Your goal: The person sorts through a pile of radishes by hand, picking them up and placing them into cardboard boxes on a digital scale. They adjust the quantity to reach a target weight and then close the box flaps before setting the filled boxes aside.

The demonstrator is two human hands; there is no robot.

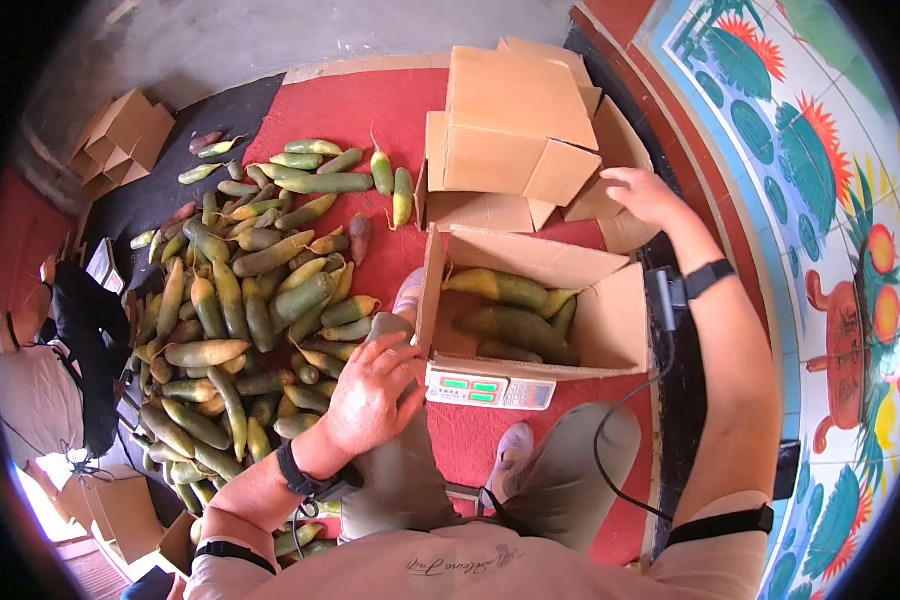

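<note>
Radishes point(505, 290) lie in the box point(615, 310) on the scale point(490, 391). The left hand point(375, 390), fingers slightly apart, is just beside it — a bump could shift the box. The right hand point(645, 195), grip unclear, is by the stacked boxes point(520, 110) — a tug could topple them.

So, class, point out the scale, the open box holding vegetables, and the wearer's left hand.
Scale point(484, 391), head view: front panel, among the green displays.
Open box point(540, 264), head view: inside of its far wall.
Left hand point(372, 394), head view: back of the hand.
</note>
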